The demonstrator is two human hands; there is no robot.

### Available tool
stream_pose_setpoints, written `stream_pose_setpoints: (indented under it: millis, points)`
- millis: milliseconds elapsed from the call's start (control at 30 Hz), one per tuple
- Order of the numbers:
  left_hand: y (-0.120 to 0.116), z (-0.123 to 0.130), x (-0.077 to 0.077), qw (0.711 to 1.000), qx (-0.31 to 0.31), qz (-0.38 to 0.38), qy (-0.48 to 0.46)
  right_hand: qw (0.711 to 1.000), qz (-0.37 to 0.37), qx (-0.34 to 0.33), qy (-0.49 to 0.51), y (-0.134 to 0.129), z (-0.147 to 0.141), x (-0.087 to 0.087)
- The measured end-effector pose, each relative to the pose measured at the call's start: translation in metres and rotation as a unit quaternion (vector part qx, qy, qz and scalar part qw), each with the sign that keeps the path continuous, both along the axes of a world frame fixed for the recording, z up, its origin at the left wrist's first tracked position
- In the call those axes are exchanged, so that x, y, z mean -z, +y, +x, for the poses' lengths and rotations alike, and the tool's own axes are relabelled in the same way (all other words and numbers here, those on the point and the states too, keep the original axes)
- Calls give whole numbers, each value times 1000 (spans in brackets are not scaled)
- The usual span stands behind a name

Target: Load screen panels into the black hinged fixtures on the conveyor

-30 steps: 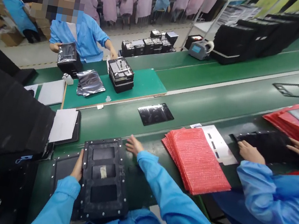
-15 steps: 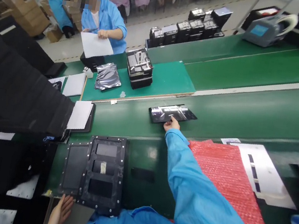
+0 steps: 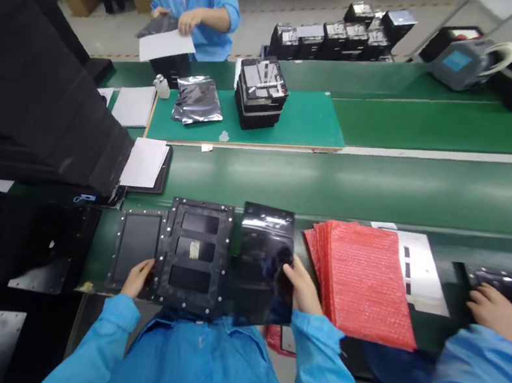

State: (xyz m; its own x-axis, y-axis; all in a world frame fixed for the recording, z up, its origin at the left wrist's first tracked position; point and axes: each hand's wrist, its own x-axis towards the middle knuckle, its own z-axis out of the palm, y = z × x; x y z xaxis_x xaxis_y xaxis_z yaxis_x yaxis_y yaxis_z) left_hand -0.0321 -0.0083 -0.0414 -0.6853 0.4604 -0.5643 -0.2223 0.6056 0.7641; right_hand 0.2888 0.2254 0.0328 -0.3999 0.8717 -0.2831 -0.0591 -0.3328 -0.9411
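Observation:
A glossy black panel (image 3: 261, 258) lies or hovers over the green bench's front part, its right edge gripped by my right hand (image 3: 303, 285). Left of it is a black frame (image 3: 196, 244) with three rectangular windows and screws round its border. Beside that frame, a flatter dark plate (image 3: 138, 243) rests on the bench. My left hand (image 3: 138, 277) is at the lower right of this plate, fingers together near the gap by the windowed frame; what they hold, if anything, is hidden.
Red bubble-wrap sheets (image 3: 368, 284) lie to the right, beside a white plate (image 3: 420, 273). A co-worker's hand (image 3: 499, 314) touches a dark panel at far right. Across the belt stand stacked black trays (image 3: 261, 93), a silver bag (image 3: 197, 100) and a person holding paper.
My right hand has brought the glossy black panel from the belt to the near side, beside the windowed frame. My left hand, earlier spread below the plate, has moved up to its edge.

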Motion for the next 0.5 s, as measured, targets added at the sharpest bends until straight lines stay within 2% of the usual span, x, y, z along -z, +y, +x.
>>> stream_pose_setpoints:
  millis: [67,167,300,500]
  points:
    - [-5,-4,10,999,36,19,-3,999,-3,-27,-25,-32,-22,4]
    - [-22,-14,23,995,87,48,-9,997,22,-18,-75,-58,-65,17]
    - [-63,-32,36,988,133,73,-21,983,104,11,-148,-62,-106,29]
    - [-131,-61,42,988,135,66,-47,952,171,-16,-254,-62,-128,23]
